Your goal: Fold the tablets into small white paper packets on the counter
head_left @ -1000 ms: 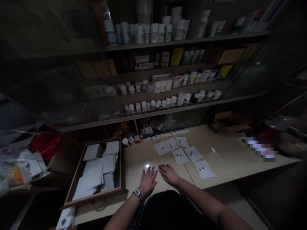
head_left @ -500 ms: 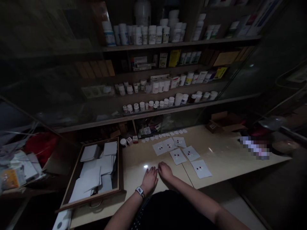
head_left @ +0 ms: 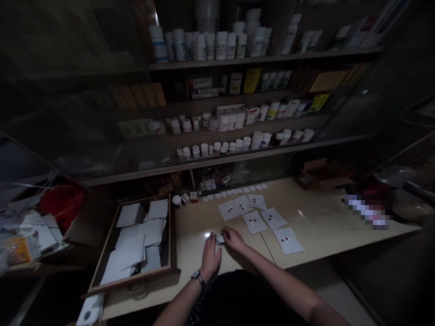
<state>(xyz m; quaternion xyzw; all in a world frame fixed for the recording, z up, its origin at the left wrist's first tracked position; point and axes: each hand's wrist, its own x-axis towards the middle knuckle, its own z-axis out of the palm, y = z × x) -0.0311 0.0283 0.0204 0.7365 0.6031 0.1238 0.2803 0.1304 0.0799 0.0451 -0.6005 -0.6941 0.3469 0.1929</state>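
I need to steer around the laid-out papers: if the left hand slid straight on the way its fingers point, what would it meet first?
Ahead of the left hand lies bare counter, then probably the nearest paper square with two dark dots; depth is unclear in this dim light.

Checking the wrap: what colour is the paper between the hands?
The paper is white; head view.

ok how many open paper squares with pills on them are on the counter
6 paper squares: back row of three, two in front, one nearest the front edge. Another paper between left hand and right hand is partly hidden.
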